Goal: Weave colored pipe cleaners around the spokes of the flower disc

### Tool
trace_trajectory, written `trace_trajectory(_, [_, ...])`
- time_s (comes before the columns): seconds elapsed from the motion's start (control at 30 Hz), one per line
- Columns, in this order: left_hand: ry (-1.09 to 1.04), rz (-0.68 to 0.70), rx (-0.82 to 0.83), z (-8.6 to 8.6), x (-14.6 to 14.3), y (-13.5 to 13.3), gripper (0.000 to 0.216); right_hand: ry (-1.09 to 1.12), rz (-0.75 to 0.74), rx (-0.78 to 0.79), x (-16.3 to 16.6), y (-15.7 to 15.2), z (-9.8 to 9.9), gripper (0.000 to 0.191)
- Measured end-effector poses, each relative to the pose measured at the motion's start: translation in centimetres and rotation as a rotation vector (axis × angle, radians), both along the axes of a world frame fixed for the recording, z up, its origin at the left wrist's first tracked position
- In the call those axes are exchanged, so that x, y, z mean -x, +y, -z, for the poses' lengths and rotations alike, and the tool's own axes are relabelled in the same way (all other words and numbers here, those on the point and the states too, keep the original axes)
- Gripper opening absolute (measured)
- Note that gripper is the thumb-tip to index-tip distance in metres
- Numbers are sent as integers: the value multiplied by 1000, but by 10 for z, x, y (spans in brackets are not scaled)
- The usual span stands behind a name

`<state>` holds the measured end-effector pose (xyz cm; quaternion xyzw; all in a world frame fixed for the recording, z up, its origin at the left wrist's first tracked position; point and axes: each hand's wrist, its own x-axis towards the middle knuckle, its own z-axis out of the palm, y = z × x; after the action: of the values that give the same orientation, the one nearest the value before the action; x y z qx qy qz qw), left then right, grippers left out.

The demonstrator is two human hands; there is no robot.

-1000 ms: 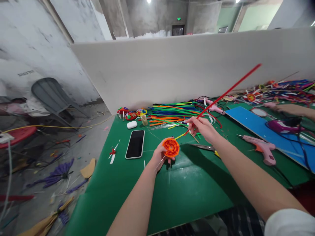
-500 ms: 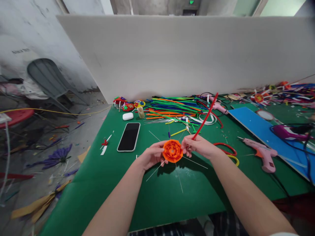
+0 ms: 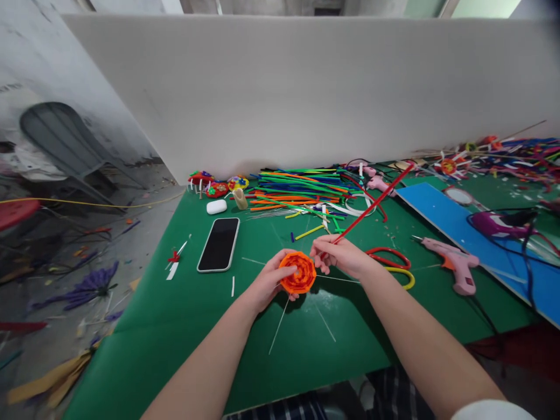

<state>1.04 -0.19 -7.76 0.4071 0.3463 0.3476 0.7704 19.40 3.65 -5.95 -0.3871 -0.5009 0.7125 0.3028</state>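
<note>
An orange and red woven disc (image 3: pixel 301 274) with thin pale wires sticking out around it is held above the table. My left hand (image 3: pixel 273 280) grips it from the left, thumb lying over its face and fingers underneath. To its right, my right hand (image 3: pixel 335 256) is closed on a long red pipe cleaner (image 3: pixel 376 201), which slants up and to the right. The fingertips of that hand are close to the disc's right edge; whether they touch it I cannot tell.
Behind lies a pile of coloured pipe cleaners (image 3: pixel 301 186). A phone (image 3: pixel 219 245) and a white case (image 3: pixel 216 207) are on the left. Red and yellow scissor handles (image 3: pixel 409 279), a pink glue gun (image 3: pixel 459 262) and a blue board (image 3: pixel 441 213) lie on the right. A white partition (image 3: pixel 280 87) stands behind.
My left thumb has moved onto the disc's face, and the disc with its wires has turned. The red pipe cleaner now leans farther right. The whole view has shifted slightly.
</note>
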Motion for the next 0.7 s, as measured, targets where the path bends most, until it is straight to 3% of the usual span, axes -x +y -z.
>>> trace_trajectory(0.13, [77, -85, -23, 3, -5, 0, 25, 6, 95, -5, -2, 3, 7, 27])
trace_trajectory(0.4, [195, -272, -219, 9, -8, 3, 24, 153, 418, -36, -9, 12, 12, 23])
trace_trajectory(0.7, [261, -390, -229, 11, -7, 7, 25, 302, 445, 16, -4, 11, 15, 18])
